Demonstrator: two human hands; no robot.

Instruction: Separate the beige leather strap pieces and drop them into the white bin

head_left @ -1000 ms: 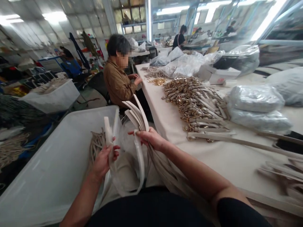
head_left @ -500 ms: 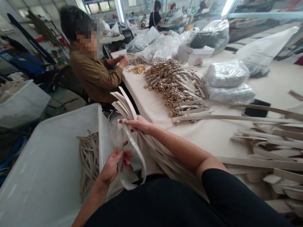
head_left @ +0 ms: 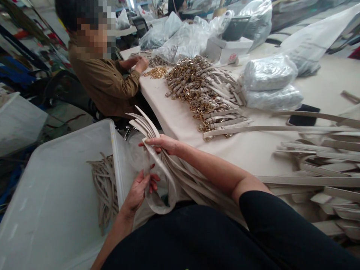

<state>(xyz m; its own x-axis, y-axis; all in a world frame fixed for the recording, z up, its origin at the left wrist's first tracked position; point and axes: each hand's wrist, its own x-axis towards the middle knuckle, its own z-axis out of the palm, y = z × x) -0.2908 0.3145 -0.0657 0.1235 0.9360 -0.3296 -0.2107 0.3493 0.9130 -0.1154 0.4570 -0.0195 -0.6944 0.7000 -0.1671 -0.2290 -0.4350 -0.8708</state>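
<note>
A bundle of pale beige straps (head_left: 143, 125) is gripped in my right hand (head_left: 163, 144), their ends fanning out past the fingers toward the upper left. The rest of the bundle trails back toward my body and the table edge. One strap (head_left: 165, 176) bends in a loop between my hands. My right thumb presses one part of it, and my left hand (head_left: 140, 187) pinches another part lower down. Just left of my left hand stands a white plastic bin (head_left: 115, 161) with more straps (head_left: 105, 191) inside.
On the cream-covered table (head_left: 180, 123) lie a heap of straps with gold buckles (head_left: 199, 86), plastic-wrapped packs (head_left: 270, 80), a dark phone-like object (head_left: 303, 114) and a stack of loose straps (head_left: 332, 161). A co-worker (head_left: 98, 82) sits at the far left side, hands near small gold parts (head_left: 156, 72).
The view has tilted down a little, so the background sits higher. The looped strap has shifted, its top end now closer under my right thumb. Both hands keep their hold.
</note>
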